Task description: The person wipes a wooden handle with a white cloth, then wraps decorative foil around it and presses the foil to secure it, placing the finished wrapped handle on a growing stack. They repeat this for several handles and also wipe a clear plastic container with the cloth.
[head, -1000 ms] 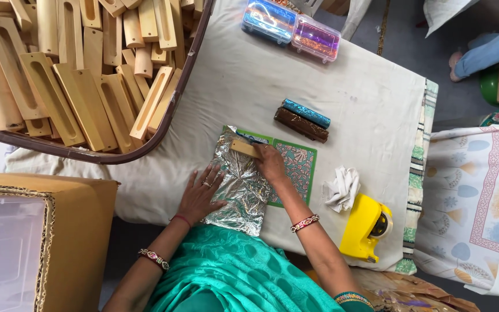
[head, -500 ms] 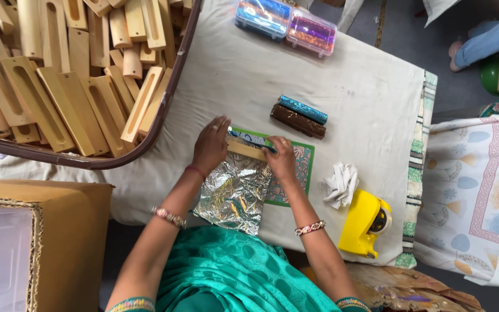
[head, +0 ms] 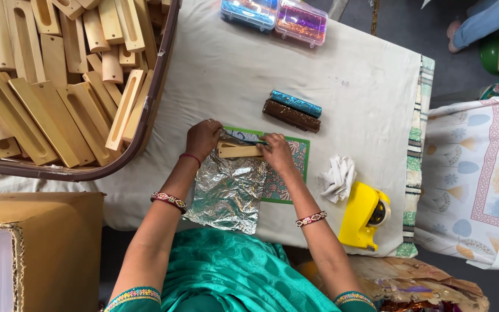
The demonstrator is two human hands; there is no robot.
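A slotted wooden block (head: 239, 151) lies across the top of a crinkled silver foil sheet (head: 229, 190), over a green patterned mat (head: 284, 173). My left hand (head: 202, 138) grips the block's left end and the foil edge. My right hand (head: 276, 153) holds the block's right end, fingers pinching foil over it. Just beyond lie two wrapped blocks, one blue glitter (head: 295, 103), one brown glitter (head: 291, 116).
A large basket (head: 145, 124) full of several bare wooden blocks (head: 59, 104) fills the upper left. A yellow tape dispenser (head: 365, 216) and a white cloth (head: 337, 176) lie right of the mat. Two clear boxes of glitter material (head: 275, 14) sit at the far edge. A cardboard box (head: 36, 248) stands lower left.
My left hand has moved from the lower foil up to the block's left end. Both hands now hold the block at the foil's top edge.
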